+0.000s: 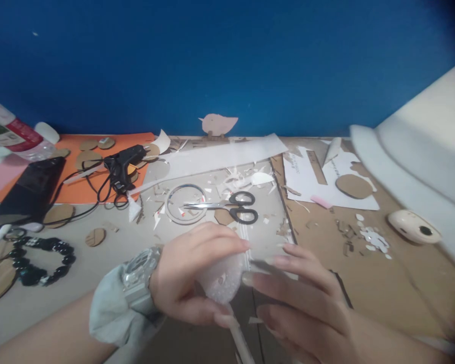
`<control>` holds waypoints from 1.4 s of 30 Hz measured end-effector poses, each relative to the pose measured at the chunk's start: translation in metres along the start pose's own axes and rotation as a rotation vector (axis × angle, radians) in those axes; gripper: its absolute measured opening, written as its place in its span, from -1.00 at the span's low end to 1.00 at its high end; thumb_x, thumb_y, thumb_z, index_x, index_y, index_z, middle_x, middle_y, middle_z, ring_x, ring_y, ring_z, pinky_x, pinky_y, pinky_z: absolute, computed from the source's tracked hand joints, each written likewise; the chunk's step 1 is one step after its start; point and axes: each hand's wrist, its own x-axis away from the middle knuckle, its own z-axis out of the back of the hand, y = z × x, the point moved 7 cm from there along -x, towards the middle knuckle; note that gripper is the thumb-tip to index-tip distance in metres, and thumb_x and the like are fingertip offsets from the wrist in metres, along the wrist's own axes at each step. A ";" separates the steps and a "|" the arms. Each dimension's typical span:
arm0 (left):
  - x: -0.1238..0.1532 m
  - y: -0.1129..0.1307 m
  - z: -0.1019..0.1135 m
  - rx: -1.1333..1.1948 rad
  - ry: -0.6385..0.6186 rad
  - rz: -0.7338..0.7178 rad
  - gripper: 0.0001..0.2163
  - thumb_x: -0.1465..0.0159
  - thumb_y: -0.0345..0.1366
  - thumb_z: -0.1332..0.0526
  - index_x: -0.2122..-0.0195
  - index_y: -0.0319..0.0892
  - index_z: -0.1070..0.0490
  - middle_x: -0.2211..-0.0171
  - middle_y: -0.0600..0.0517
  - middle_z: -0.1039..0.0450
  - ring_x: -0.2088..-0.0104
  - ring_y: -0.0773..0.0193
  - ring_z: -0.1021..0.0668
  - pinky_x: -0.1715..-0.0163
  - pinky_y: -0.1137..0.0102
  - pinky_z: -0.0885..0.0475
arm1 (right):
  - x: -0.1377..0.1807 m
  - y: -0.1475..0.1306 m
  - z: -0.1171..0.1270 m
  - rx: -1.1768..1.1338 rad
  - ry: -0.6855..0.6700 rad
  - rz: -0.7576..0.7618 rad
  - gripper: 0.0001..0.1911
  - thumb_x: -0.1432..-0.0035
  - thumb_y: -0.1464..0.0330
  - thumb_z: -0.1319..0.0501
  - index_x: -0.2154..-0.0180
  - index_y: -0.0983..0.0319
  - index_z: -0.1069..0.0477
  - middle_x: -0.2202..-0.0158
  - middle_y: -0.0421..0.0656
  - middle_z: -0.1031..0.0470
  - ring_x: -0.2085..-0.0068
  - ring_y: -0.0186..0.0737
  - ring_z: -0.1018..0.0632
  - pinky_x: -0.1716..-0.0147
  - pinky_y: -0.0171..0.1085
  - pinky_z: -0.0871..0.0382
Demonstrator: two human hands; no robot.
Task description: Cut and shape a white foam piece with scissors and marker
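My left hand [197, 273], with a watch [140, 275] and a pale scrunchie [108, 308] at the wrist, is closed around a whitish, glittery rounded piece [223, 283]. A thin white strip [240, 338] runs down from the thumb; I cannot tell whether it joins the rounded piece. My right hand [303, 298] is just to the right, fingers stretched out and slightly blurred, with nothing visible in them. Its fingertips are close to the piece's right side; contact is unclear. Just beyond the hands lie black-handled scissors [242, 207] and a ring-shaped piece [170, 217].
At the left are a black glue gun [119, 169] on orange paper [81, 189], a phone [30, 189], a bead bracelet [20, 263] and a bottle [18, 134]. Cut paper [296, 187], a cardboard disc [354, 186] and a cream-coloured device [411, 225] lie right. A bird cutout [218, 124] stands by the blue wall.
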 end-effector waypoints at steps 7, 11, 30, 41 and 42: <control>0.001 0.001 -0.001 0.023 0.011 0.020 -0.47 -0.22 -0.14 -0.12 -0.20 -0.17 -0.10 0.02 -0.21 -0.33 0.04 0.01 -0.44 0.06 0.14 -0.39 | -0.011 -0.001 0.007 0.024 0.104 0.099 -0.84 -0.20 0.46 -0.12 0.39 0.14 -0.41 0.18 -0.19 -0.56 -0.05 -0.20 -0.41 -0.13 -0.10 -0.27; 0.000 0.002 -0.001 0.031 0.007 0.036 -0.46 -0.20 -0.19 -0.14 -0.19 -0.22 -0.10 0.03 -0.19 -0.33 0.03 0.04 -0.42 0.01 0.16 -0.35 | -0.011 -0.002 0.005 0.008 0.052 0.120 -0.82 -0.23 0.48 -0.09 0.36 0.16 -0.41 0.09 -0.21 -0.53 -0.11 -0.21 -0.35 -0.20 -0.12 -0.18; 0.000 -0.001 -0.005 -0.157 -0.020 0.098 -0.69 -0.26 -0.37 -0.14 -0.03 -0.25 -0.30 0.11 -0.12 -0.50 0.09 0.21 -0.51 0.06 0.38 -0.39 | -0.017 0.007 0.005 -0.077 0.058 0.036 -0.78 -0.01 0.63 -0.11 0.32 0.26 -0.36 0.13 -0.09 -0.49 -0.03 -0.17 -0.40 -0.14 -0.14 -0.18; 0.006 -0.004 -0.007 -0.100 -0.033 0.126 -0.64 -0.26 -0.47 -0.09 -0.10 -0.20 -0.27 0.03 -0.06 -0.50 0.04 0.25 -0.53 0.01 0.42 -0.39 | -0.014 0.000 0.008 -0.096 0.117 0.128 -0.76 -0.30 0.46 0.00 0.33 0.19 -0.40 0.18 -0.14 -0.56 -0.06 -0.24 -0.42 -0.15 -0.16 -0.20; 0.006 -0.004 -0.007 -0.108 -0.028 0.129 -0.64 -0.27 -0.47 -0.08 -0.10 -0.19 -0.26 0.03 -0.07 -0.50 0.04 0.24 -0.53 0.02 0.40 -0.39 | -0.014 -0.001 0.008 -0.099 0.117 0.127 -0.76 -0.30 0.46 0.00 0.33 0.19 -0.40 0.18 -0.15 -0.56 -0.06 -0.25 -0.42 -0.15 -0.17 -0.21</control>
